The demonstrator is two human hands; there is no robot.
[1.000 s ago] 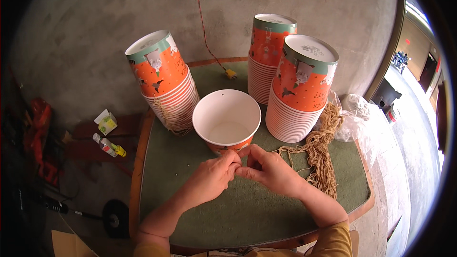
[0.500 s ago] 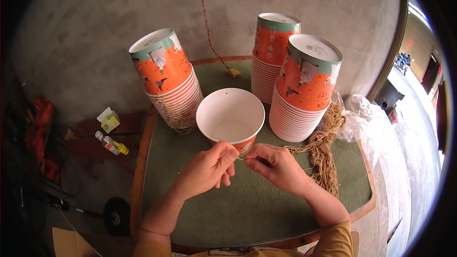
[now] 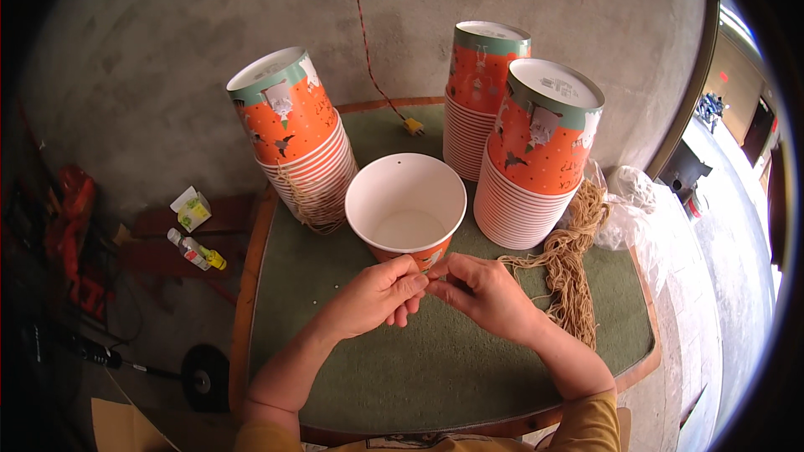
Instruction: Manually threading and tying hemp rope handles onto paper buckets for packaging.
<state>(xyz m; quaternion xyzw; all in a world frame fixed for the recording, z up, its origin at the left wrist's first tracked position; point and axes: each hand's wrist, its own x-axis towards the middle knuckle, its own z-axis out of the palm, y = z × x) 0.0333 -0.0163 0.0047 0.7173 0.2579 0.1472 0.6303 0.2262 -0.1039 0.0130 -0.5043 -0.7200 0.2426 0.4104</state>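
Note:
In front of me an orange paper bucket (image 3: 406,201) stands upright with its white inside showing and a small dark hole near its far rim. Just before its near side, my left hand (image 3: 387,289) and my right hand (image 3: 473,291) meet, fingertips pinched together. Between them is a thin pale cord, mostly hidden by the fingers now. To the right of my right hand lies a loose bundle of tan cords (image 3: 571,285), some strands trailing toward the hand. Stacks of upside-down buckets stand at the left (image 3: 289,134), the back (image 3: 479,100) and the right (image 3: 540,151).
The green-topped table (image 3: 377,385) has a wooden edge. Tan cords hang on the left stack. Behind the cord bundle sits a clear plastic bag (image 3: 628,209). A yellow plug (image 3: 413,126) lies at the back. Left of the table, bottles (image 3: 197,251) rest on a red bench.
My fingertips have drawn closer together, covering the pale strand that showed between them. Another small white speck shows on the table left of my left hand. The buckets have stayed put.

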